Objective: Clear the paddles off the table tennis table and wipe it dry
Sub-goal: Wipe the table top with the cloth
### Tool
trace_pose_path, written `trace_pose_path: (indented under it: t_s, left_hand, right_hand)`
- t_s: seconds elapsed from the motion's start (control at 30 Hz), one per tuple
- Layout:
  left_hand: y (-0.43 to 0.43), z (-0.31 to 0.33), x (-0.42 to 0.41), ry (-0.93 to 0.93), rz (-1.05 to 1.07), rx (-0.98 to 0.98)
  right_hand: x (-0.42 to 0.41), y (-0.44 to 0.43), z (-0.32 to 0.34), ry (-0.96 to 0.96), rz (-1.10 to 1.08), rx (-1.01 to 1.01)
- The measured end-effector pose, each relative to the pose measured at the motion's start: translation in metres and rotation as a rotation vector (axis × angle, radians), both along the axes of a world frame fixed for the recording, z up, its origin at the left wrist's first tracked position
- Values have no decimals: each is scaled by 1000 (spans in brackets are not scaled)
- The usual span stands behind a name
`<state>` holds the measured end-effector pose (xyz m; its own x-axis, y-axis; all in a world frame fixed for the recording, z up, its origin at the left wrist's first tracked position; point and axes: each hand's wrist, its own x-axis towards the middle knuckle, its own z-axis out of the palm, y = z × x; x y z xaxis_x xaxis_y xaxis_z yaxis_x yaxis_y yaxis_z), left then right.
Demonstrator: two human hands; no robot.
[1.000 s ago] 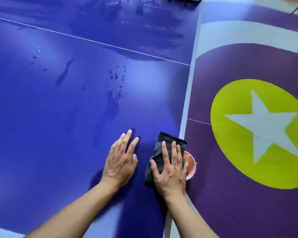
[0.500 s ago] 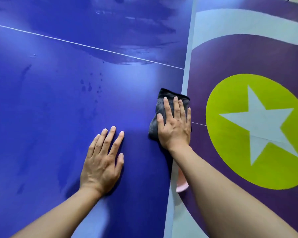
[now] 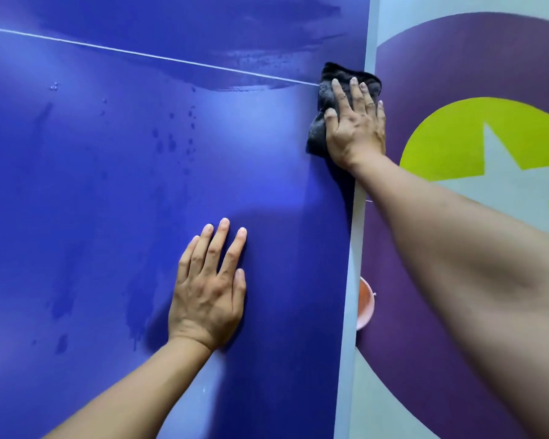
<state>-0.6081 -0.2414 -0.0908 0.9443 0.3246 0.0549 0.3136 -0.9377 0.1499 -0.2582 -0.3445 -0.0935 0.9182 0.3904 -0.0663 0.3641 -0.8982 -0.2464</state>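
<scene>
Both hands lie palm-down on the blue table tennis table [image 3: 102, 191]. Left hand [image 3: 208, 289] is spread flat on bare surface near the table's right edge, fingers long and slightly fanned, holding nothing. Right hand [image 3: 355, 125] reaches farther along that same edge and presses flat on a dark grey cloth [image 3: 322, 103], fingers splayed over it; the cloth is bunched and overhangs the white-painted right edge a little, right where the thin white centre line [image 3: 140, 53] meets it. Beyond that line a broad wet smear [image 3: 251, 66] darkens the surface, and scattered water drops [image 3: 179, 134] and faint streaks sit between the line and the left hand. Below the right edge, a pink bowl [image 3: 365, 304] peeks out on the purple floor [image 3: 403, 312] with its yellow-green circle [image 3: 450, 137].
</scene>
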Motion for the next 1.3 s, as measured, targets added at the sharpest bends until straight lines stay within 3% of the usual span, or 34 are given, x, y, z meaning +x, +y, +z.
trace_pose_path:
  t_s: [0.13, 0.8, 1.07, 1.3]
  left_hand:
    - [1, 3, 1, 7, 14, -16]
    - [-4, 15, -19, -7, -73, -144]
    - [-60, 15, -178, -4, -239, -85]
    - [-93, 14, -302, 16, -165, -116]
  right_hand:
    - [-42, -13, 5, 17, 47, 37]
    - [-418, -142, 3, -17, -47, 63]
    - [-533, -182, -2, -61, -80, 93]
    - [-631, -210, 3, -60, -80, 95]
